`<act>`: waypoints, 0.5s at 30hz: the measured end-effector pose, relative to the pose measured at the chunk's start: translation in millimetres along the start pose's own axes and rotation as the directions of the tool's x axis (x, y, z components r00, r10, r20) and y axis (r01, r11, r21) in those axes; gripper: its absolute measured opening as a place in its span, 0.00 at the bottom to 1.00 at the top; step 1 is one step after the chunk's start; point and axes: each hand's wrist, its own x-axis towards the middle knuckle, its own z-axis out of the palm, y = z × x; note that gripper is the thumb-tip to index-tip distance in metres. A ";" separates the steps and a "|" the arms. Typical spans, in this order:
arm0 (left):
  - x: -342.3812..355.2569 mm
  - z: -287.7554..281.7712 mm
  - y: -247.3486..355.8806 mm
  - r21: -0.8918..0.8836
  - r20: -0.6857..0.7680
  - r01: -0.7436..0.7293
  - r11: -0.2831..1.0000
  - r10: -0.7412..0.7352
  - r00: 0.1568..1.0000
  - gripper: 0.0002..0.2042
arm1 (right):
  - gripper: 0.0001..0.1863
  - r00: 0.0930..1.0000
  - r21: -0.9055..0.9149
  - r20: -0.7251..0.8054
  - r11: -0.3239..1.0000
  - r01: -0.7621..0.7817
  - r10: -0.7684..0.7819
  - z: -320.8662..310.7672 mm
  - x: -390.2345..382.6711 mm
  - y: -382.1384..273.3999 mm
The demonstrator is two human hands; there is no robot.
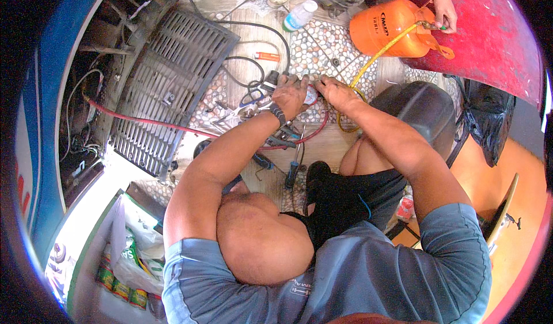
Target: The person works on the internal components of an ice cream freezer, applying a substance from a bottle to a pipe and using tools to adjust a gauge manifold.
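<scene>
A manifold gauge set (311,96), with a round dial, sits between my hands just above the pebble-patterned floor. Wrapped round its left side is my left hand (290,96), with a dark band on the wrist. My right hand (338,95) closes its fingers on the other end; the fingertips partly hide what they grip. A red hose (155,122) runs from the gauge area left toward the vehicle's open front. From the right side a yellow hose (374,61) climbs to an orange gas cylinder (383,27), where another person's hand (445,14) grips the valve.
Left stands a slatted grey grille (173,88). Loose tools, including a screwdriver (292,174), lie below my left hand. Beyond are a black cable (271,27), an orange lighter (266,56) and a white-capped bottle (299,16). A red panel (501,42) borders the right.
</scene>
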 end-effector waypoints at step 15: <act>5.0 29.5 -5.7 0.100 -0.017 0.018 0.995 -0.016 1.000 0.41 | 0.19 0.984 0.117 -0.091 0.982 -0.145 0.156 7.5 8.9 4.6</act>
